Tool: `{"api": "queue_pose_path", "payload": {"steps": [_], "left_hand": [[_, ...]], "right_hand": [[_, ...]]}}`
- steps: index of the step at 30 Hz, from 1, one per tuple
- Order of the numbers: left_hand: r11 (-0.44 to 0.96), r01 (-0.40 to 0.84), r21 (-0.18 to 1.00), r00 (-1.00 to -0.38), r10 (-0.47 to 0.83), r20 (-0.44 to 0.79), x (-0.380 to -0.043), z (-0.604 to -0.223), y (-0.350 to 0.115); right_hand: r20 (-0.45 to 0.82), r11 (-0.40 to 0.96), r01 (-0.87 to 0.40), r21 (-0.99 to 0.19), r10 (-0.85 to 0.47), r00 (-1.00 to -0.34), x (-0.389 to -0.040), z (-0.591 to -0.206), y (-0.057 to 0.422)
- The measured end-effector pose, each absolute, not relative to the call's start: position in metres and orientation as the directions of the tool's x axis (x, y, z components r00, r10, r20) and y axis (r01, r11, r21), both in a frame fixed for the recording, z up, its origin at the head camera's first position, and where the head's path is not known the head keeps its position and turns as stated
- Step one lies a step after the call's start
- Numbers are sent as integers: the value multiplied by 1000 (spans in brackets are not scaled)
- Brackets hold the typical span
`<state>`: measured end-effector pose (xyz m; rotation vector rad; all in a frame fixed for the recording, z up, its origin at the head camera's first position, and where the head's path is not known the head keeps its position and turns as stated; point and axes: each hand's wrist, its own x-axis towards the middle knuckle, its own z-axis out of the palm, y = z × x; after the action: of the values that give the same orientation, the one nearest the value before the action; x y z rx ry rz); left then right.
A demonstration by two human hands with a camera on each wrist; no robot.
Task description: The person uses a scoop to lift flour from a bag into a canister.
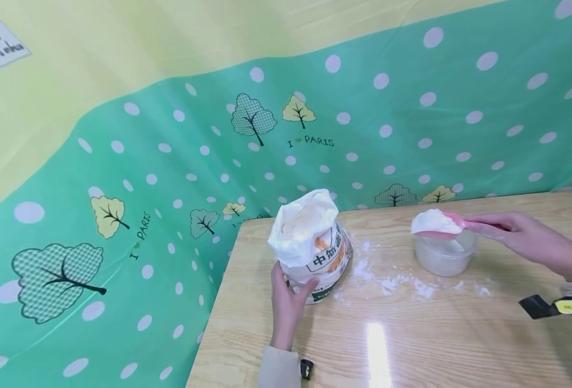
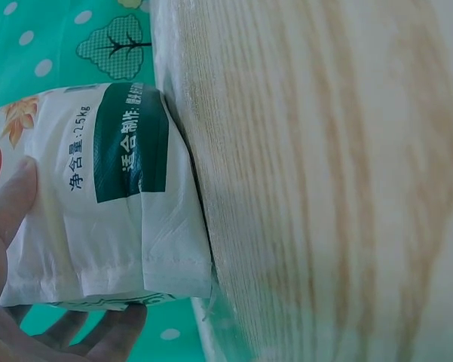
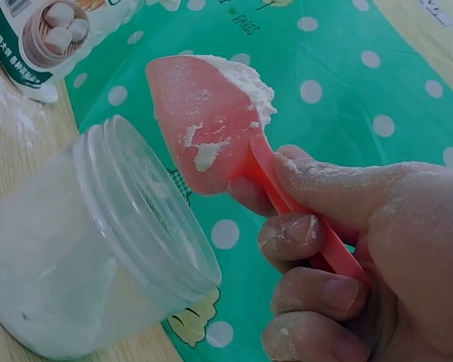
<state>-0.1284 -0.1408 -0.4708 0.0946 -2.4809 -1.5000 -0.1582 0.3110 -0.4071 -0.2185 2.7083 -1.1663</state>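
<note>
An open-topped bag of flour [image 1: 336,256] stands on the wooden table, its white upper edge rolled outward. My left hand [image 1: 288,302] grips its lower side; in the left wrist view the thumb [image 2: 11,200] lies across the front and the other fingers curl under the far side. In my right hand [image 1: 528,237] is the handle of a pink scoop [image 3: 203,128], heaped with white flour [image 1: 431,220]. That scoop is held over the mouth of a clear round plastic jar [image 1: 441,262]. White powder coats the right thumb and fingers.
Spilled flour [image 1: 392,283] streaks the wooden table [image 1: 426,339] between the bag and the jar. Behind rises a green and yellow cloth [image 1: 208,129] with white dots and printed trees, which also hangs along the table's left edge.
</note>
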Motion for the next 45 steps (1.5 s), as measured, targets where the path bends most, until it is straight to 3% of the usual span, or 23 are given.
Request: {"api": "queue_pose_path", "payload": {"steps": [10, 24, 45], "left_hand": [[469, 65, 881, -969, -183, 168, -129, -471, -141], [480, 55, 876, -968, -188, 164, -129, -471, -141], [471, 59, 880, -970, -183, 163, -129, -471, -142]], "right_hand": [[-40, 732, -116, -671, -192, -981, -159, -410, 317], [-60, 750, -103, -654, -186, -981, -154, -404, 326], [18, 857, -191, -478, -208, -978, -155, -387, 326]]}}
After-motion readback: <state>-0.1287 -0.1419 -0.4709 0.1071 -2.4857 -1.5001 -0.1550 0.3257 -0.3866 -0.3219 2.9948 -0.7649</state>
